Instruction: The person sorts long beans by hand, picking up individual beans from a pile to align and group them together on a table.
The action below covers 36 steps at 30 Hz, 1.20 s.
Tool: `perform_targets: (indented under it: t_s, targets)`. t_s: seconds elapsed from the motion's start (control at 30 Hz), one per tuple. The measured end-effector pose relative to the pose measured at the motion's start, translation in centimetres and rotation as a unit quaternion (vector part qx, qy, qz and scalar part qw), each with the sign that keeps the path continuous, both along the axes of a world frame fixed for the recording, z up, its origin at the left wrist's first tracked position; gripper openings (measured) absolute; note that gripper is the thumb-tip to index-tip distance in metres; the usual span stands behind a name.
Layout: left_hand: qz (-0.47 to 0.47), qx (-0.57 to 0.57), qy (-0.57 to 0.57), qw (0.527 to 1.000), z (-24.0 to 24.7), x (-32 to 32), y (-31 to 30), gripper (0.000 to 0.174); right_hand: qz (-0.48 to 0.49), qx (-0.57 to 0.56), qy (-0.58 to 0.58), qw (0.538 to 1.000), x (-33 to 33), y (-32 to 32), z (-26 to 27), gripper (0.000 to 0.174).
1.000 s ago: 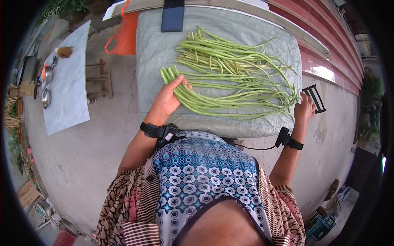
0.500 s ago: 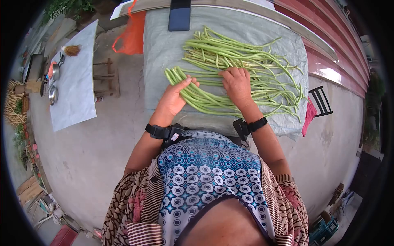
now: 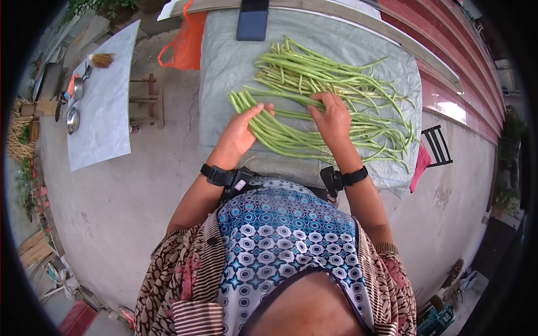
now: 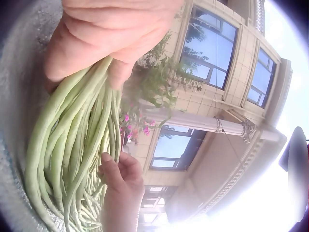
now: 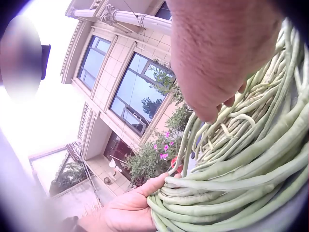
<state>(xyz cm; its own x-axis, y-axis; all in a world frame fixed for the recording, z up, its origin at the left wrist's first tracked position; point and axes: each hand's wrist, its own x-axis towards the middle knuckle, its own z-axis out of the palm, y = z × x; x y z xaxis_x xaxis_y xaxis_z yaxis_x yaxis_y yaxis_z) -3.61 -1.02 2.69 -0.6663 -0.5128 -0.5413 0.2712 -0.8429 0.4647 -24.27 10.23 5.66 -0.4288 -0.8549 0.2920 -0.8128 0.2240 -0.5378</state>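
Observation:
My left hand (image 3: pixel 237 132) grips one end of a thick bundle of long green beans (image 3: pixel 286 139), thumb across the top. The stems stick out past the hand, and the rest of the bundle trails rightward over the covered table. My right hand (image 3: pixel 334 119) is near the middle of the beans and pinches a few thin strands between thumb and fingers, as the left wrist view shows on the right hand (image 4: pixel 123 181). Farther back lies a second heap of long beans (image 3: pixel 305 66), some of them yellowish. In the right wrist view the right palm hides part of that heap.
A grey plastic sheet (image 3: pixel 224 67) covers the table. At its far side lie a dark phone (image 3: pixel 253 23) and an orange plastic bag (image 3: pixel 190 45). To the left stands a white board table (image 3: pixel 106 112) with a brush (image 3: pixel 102 60) and metal bowls.
My right hand came from the beans' far right ends to their middle and now pinches strands there. My left hand stays on the bundle. The head view shifted slightly.

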Motion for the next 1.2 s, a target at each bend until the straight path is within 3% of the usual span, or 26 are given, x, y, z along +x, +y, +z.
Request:
perform_targets:
  t_s: [0.2, 0.3, 0.43, 0.53, 0.7, 0.83, 0.93, 1.1, 1.2]
  targets:
    - [0.01, -0.006, 0.019, 1.0, 0.3, -0.3, -0.2, 0.032, 0.013, -0.022, -0.108, 0.994, 2.0, 1.9, 1.6, 0.022]
    - [0.038, -0.023, 0.078, 0.996, 0.8, -0.4, 0.1, 0.032, 0.039, 0.003, -0.138, 0.99, 2.5, 3.2, 1.6, 0.021]
    - [0.032, -0.031, 0.077, 0.996, 0.5, -0.3, 0.0, 0.031, 0.049, 0.008, -0.185, 0.981, 2.8, 4.2, 0.8, 0.017]
    - [0.031, -0.038, 0.062, 0.997, 0.8, -0.4, 0.1, 0.03, -0.008, -0.032, -0.205, 0.978, 3.4, 4.1, 0.2, 0.016]
    - [0.04, -0.045, 0.054, 0.997, 2.1, -0.8, 0.4, 0.023, 0.0, -0.02, -0.184, 0.983, 3.5, 3.4, 0.3, 0.015]
    - [0.024, -0.006, 0.069, 0.997, 0.4, 0.0, -0.2, 0.025, 0.046, 0.036, -0.186, 0.981, 3.8, 3.4, 1.0, 0.016]
    - [0.02, 0.018, 0.043, 0.999, 0.6, -0.2, -0.3, 0.02, 0.115, 0.056, -0.03, 0.991, 3.1, 3.6, 1.8, 0.017]
    - [0.049, 0.033, 0.066, 0.996, 1.2, -0.2, 0.0, 0.014, 0.034, 0.059, 0.073, 0.995, -1.6, 6.0, 1.2, 0.017]
    - [0.0, -0.009, 0.075, 0.997, 0.7, 0.0, -0.1, 0.012, -0.07, 0.041, 0.171, 0.982, -6.0, 8.1, 0.3, 0.02]
